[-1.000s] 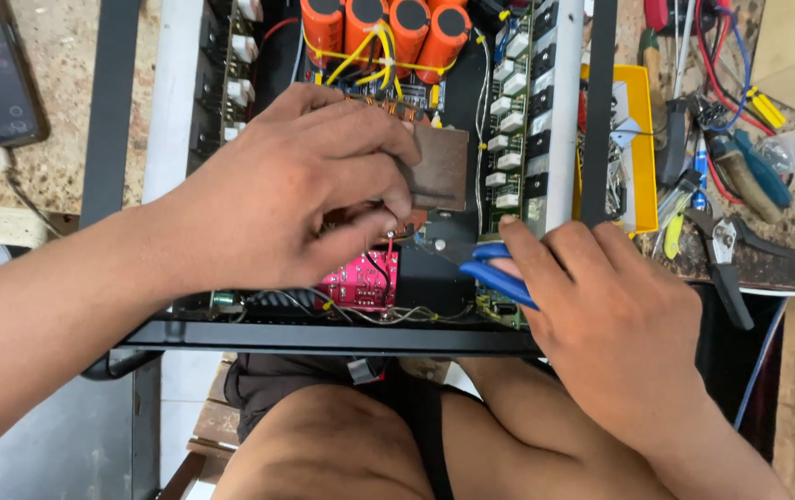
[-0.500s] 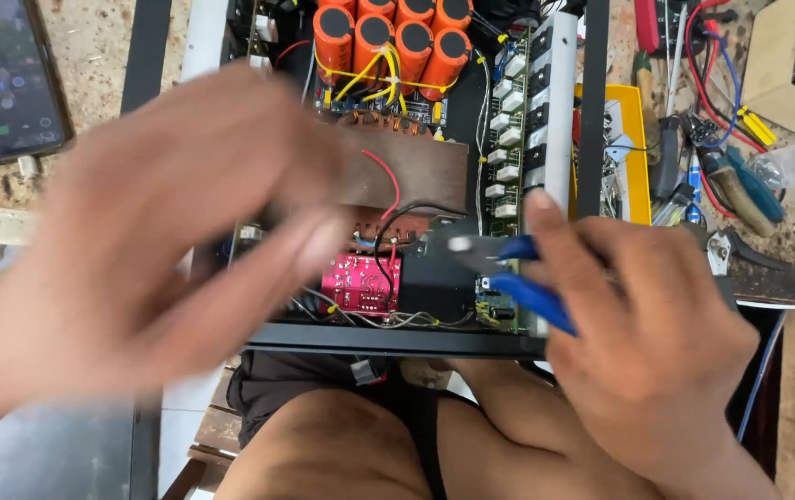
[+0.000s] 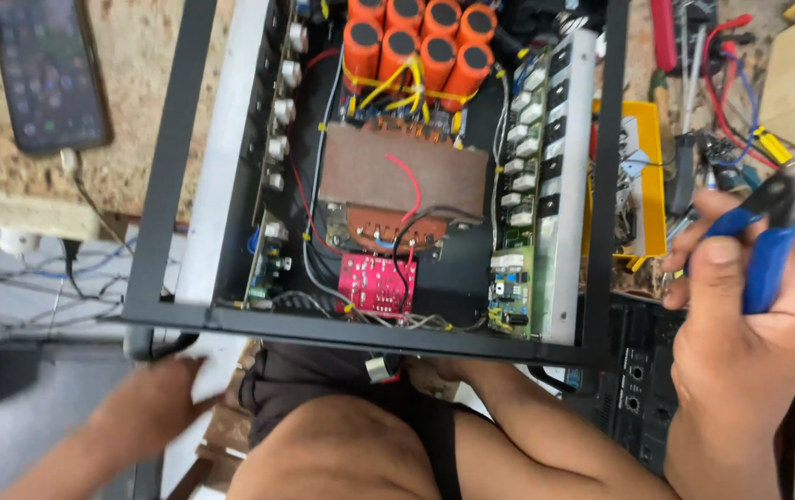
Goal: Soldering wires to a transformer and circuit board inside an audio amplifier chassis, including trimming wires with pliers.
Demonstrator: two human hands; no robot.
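My right hand [image 3: 740, 324] clamped blue pliers [image 3: 768, 250] at three o'clock; left hand [image 3: 152, 407], blurry, fingers unclear, best gripped the frame [image 3: 370, 329] firmly.

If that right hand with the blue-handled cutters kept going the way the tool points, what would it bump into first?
The right hand holds the blue-handled cutters pointing up and slightly right. Going straight on, they would probably meet the tangle of red wires and tools on the bench first, though depth is hard to judge.
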